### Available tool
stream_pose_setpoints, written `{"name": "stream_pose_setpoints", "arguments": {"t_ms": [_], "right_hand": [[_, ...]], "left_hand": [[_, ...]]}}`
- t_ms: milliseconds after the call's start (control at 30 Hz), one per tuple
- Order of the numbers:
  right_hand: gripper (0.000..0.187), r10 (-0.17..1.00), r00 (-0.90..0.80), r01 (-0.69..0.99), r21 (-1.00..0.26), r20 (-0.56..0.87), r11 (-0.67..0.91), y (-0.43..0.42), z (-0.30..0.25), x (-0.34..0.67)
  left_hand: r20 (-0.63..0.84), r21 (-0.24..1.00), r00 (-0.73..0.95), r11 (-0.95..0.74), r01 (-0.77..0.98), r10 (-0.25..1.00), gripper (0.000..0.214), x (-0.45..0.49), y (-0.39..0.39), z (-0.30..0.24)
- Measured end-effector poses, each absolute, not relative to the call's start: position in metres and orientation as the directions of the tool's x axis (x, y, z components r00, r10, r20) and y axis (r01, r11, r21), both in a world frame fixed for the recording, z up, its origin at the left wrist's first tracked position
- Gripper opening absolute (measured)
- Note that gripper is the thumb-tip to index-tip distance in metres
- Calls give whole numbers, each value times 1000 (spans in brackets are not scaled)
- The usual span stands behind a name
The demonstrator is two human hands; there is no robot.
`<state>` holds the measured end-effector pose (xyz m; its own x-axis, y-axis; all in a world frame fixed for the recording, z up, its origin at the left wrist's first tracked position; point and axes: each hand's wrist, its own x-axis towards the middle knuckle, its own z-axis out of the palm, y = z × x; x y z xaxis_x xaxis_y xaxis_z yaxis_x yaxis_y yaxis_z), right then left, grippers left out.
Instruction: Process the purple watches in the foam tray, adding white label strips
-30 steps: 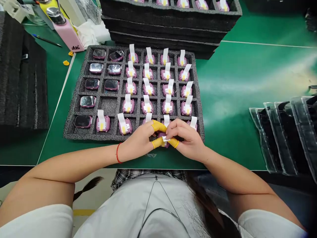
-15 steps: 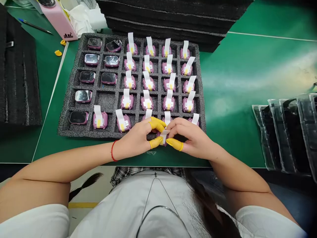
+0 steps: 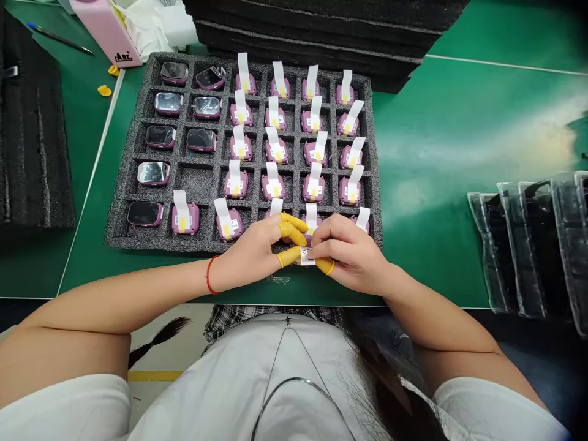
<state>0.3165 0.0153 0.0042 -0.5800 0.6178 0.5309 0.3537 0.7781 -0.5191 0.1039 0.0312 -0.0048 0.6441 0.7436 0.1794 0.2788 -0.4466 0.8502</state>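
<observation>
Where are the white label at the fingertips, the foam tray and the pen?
White label (image 3: 306, 257): head view, middle of its face.
Foam tray (image 3: 158, 244): head view, on its near rim.
Pen (image 3: 60, 39): head view, middle of its barrel.

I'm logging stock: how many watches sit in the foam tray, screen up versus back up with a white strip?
Screen-up watches: 8
Back-up watches with white strips: 21
Total: 29

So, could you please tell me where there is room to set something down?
The widest bare patch is the table between the foam tray and clear trays; a narrower one lies between the foam tray and left stack. The foam tray's near edge, with left hand and right hand, is crowded.
</observation>
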Motion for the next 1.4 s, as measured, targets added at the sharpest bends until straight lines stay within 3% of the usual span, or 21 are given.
{"name": "stream_pose_setpoints", "arguments": {"t_ms": [200, 333, 533, 633, 867, 1133, 1333, 1400], "right_hand": [[13, 558, -673, 358, -447, 485, 820, 17, 10, 322], [10, 602, -714, 362, -547, 358, 755, 18, 15, 326], [3, 706, -640, 399, -653, 304, 643, 15, 10, 321], [8, 690, -636, 435, -578, 345, 690, 12, 8, 319], [12, 556, -680, 536, -194, 479, 822, 6, 14, 318], [14, 584, -656, 573, -189, 478, 798, 3, 11, 316], [16, 501, -713, 582, 17, 491, 813, -2, 15, 316], [14, 515, -684, 584, -35, 516, 811, -3, 19, 318]], "left_hand": [[170, 847, 647, -445, 290, 744, 1, 103, 30, -6], [184, 846, 630, -448, 290, 754, 3, 104, 29, -6], [188, 846, 648, -457, 275, 738, 4, 104, 29, -5], [197, 846, 650, -463, 266, 734, 5, 103, 29, -6], [212, 850, 615, -454, 267, 760, 5, 105, 29, -7], [221, 848, 608, -458, 266, 762, 5, 106, 27, -7], [214, 854, 597, -444, 270, 773, 4, 106, 27, -7], [219, 848, 595, -452, 276, 773, 3, 106, 26, -6]]}}
